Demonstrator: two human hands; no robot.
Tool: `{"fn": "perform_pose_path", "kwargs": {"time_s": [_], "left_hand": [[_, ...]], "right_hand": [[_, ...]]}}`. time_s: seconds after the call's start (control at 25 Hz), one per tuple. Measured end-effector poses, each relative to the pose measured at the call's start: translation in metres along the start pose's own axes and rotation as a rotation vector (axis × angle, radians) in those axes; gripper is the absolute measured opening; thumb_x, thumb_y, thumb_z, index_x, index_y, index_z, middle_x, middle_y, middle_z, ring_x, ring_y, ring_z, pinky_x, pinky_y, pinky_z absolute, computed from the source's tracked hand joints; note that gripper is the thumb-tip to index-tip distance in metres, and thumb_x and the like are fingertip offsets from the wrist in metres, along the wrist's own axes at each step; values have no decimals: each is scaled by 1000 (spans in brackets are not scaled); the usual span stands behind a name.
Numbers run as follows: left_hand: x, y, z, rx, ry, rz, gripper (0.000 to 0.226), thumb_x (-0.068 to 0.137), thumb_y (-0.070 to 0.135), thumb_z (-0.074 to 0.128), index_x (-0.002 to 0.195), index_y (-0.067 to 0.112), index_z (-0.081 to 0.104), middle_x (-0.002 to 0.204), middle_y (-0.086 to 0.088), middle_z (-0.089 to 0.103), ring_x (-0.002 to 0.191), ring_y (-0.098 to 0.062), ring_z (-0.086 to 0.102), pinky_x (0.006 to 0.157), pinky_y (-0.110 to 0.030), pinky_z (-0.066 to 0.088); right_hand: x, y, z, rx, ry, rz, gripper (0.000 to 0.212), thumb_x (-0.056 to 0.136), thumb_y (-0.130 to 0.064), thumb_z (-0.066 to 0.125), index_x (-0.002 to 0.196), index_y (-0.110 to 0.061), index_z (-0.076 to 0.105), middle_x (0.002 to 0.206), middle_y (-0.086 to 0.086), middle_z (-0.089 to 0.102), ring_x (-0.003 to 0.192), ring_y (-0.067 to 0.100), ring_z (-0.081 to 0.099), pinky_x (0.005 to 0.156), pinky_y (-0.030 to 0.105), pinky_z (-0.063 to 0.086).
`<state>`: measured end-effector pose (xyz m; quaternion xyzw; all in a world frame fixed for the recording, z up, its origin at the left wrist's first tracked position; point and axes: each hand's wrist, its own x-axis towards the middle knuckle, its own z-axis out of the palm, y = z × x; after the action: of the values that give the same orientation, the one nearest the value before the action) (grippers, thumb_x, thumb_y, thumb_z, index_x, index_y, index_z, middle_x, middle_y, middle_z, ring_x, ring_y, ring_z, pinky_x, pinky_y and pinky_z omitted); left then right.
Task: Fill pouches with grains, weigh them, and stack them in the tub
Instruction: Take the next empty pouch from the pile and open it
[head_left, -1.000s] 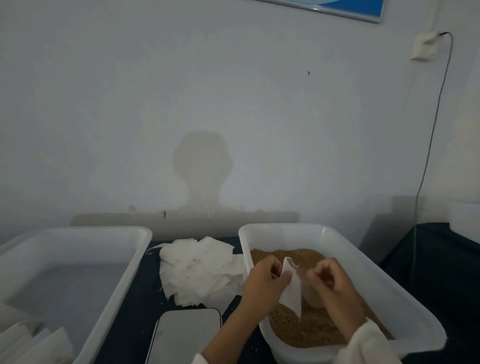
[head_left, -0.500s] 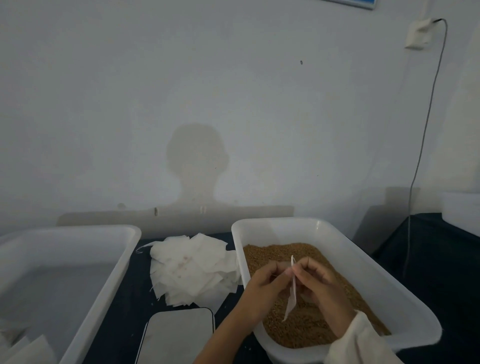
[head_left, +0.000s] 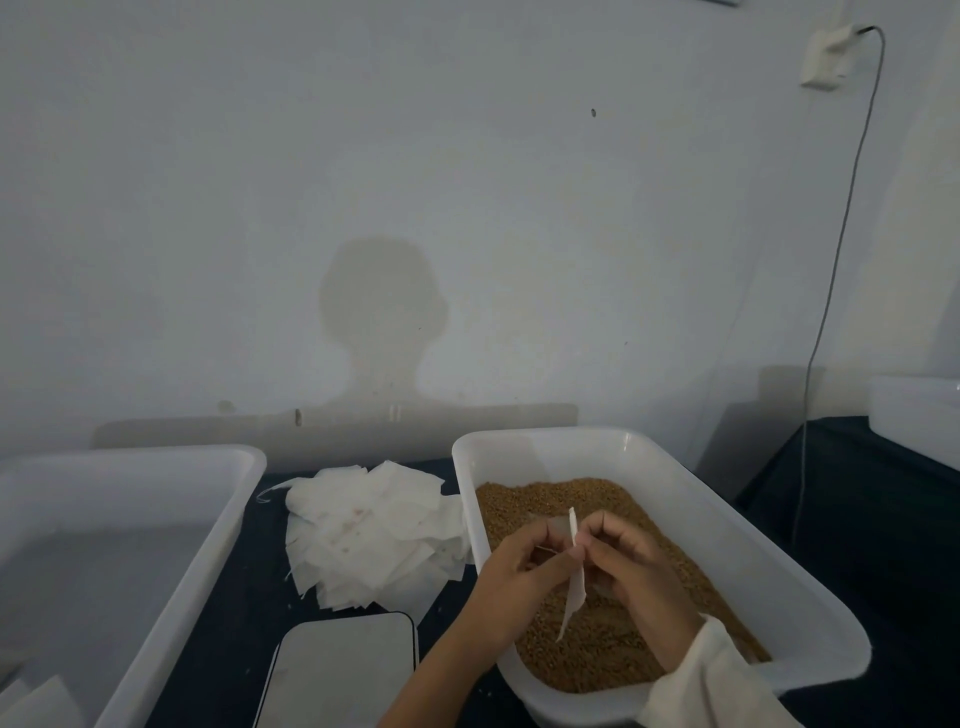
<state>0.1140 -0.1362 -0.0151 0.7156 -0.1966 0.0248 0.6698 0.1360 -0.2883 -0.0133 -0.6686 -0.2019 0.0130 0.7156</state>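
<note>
Head view: both hands, left (head_left: 511, 574) and right (head_left: 631, 564), pinch one empty pouch (head_left: 575, 577) edge-on right over the grain (head_left: 613, 519) tub (head_left: 810, 618), probably so spills drop back in while they work the mouth open.

A white plug (head_left: 826, 60) sits high on the wall (head_left: 363, 156). Its thin cord (head_left: 831, 291) hangs down to the table's (head_left: 857, 519) right edge. A shadow (head_left: 382, 322) falls on the wall.
</note>
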Motion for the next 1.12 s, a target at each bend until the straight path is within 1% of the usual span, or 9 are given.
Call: {"fn": "perform_pose_path", "kwargs": {"time_s": [0.08,0.24,0.4,0.6,0.68,0.76,0.88,1.0,1.12], "left_hand": [[0,0,0,6,5,7,14,93,17,57,94,5,65,92,-10,62,88,-20,61,88,-39,50],[0,1,0,17,10,20,11,94,11,55,90,5,64,87,-5,61,84,-17,59,84,-33,48],[0,1,2,47,14,35,19,97,16,50,84,8,62,81,-1,58,79,-14,54,78,-27,44],[1,-3,3,68,40,27,24,99,23,46,82,18,62,84,-5,58,84,-22,55,86,-44,48],[1,-5,4,79,54,10,25,100,23,44,87,14,63,91,-14,61,90,-32,59,90,-49,50],[2,-8,5,109,71,-1,25,99,21,45,90,8,63,96,-18,61,95,-36,59,89,-54,49],[2,-8,4,92,79,-15,26,99,22,46,92,3,63,97,-20,61,96,-38,58,90,-56,47],[2,-8,3,58,75,-27,28,98,24,48,91,2,63,97,-23,60,97,-40,58,91,-56,47],[2,-8,4,75,77,-34,24,98,20,49,87,4,63,95,-19,60,95,-36,59,92,-50,49]], "right_hand": [[0,2,-1,-16,-4,-1,17,87,0,51,72,-5,56,62,-1,59,57,10,57,54,20,49],[-1,1,0,-30,-13,-8,12,83,-10,55,72,-5,56,61,-2,57,58,8,54,54,18,46],[-1,-2,1,28,4,11,12,78,-16,56,71,-7,58,60,-2,55,56,8,51,56,21,45],[-2,-2,1,43,-2,19,15,77,-18,56,73,-3,56,64,5,56,60,15,54,63,33,47],[-2,-3,1,49,-10,21,15,78,-17,56,73,-3,56,65,5,56,60,15,54,63,33,48],[-2,-4,2,39,-13,18,13,81,-12,55,73,-3,56,64,5,55,59,14,53,60,28,49],[-2,-5,3,19,-11,17,16,88,-2,50,72,-3,55,62,3,55,58,12,53,58,25,51],[-3,-7,5,1,-14,21,17,89,0,49,73,-2,55,62,2,56,58,11,55,57,24,51],[-5,-10,5,-21,-10,26,17,90,1,48,74,-1,56,63,2,57,58,11,56,58,24,50]]}}
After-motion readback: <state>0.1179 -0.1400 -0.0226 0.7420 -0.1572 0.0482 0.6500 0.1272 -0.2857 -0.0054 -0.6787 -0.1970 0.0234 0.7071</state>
